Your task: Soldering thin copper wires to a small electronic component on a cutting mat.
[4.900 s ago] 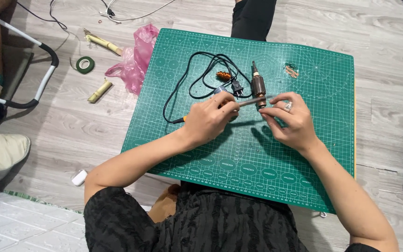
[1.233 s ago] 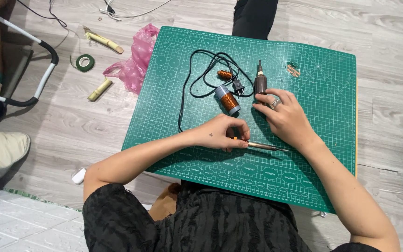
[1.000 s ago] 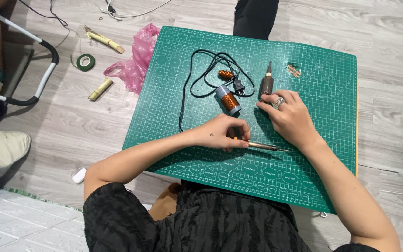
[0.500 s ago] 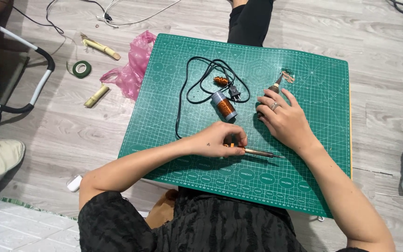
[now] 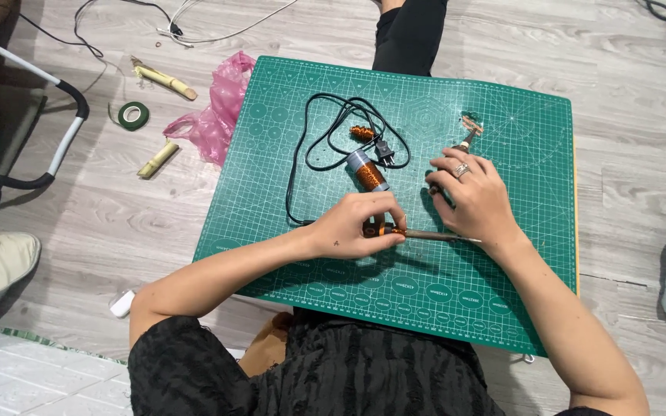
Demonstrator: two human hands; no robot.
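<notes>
1. Thin stick [image 5: 433, 236] wound with copper wire at one end lies across the middle of a green cutting mat [image 5: 518, 308], pinched at its wrapped end by the left hand [image 5: 352, 227], whose fingers close around it.
2. Right hand [image 5: 475, 196], a ring on one finger, curls over a dark pen-shaped tool [image 5: 462, 144] just above the stick; only the tool's tip shows past the fingers, so the hand is closed on it.
3. Spool of copper wire [image 5: 366, 171] lies on the mat just above the left hand, beside a coiled black power cord [image 5: 325, 142] and a small copper coil [image 5: 361, 132].
4. Off the mat, on the wooden floor [image 5: 117, 223], sit a pink plastic bag [image 5: 221, 104], a roll of green tape [image 5: 133, 115] and two short bamboo pieces [image 5: 157, 159].
</notes>
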